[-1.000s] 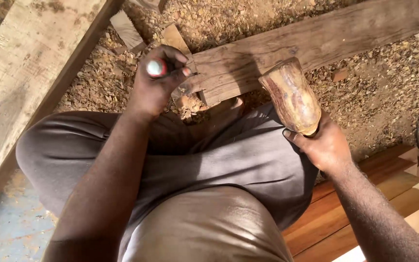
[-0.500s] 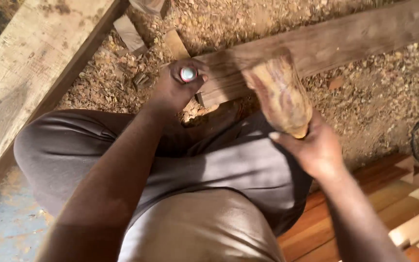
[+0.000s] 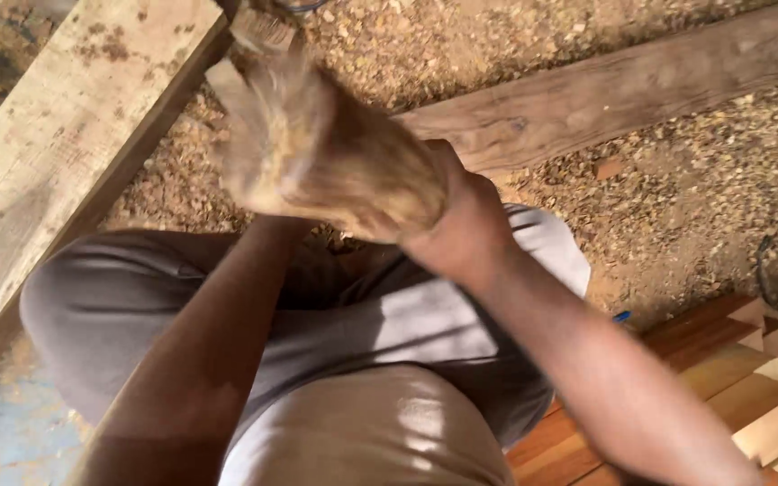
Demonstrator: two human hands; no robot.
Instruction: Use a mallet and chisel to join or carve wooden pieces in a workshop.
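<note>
Right hand [image 3: 465,220] is wrapped tight around the near end of the blurred wooden block [image 3: 335,157], held up over the lap, in front of the far plank [image 3: 623,94]. Left forearm runs up behind the block; its fingers are hidden, grip unclear.

A carved wood block [image 3: 335,157] sits in the right hand [image 3: 465,220], above the lap. Behind the block a long beam [image 3: 623,94] lies on sawdust [image 3: 695,180]. A wide plank [image 3: 56,153] lies left of the block, stacked offcuts [image 3: 767,396] far right.
</note>
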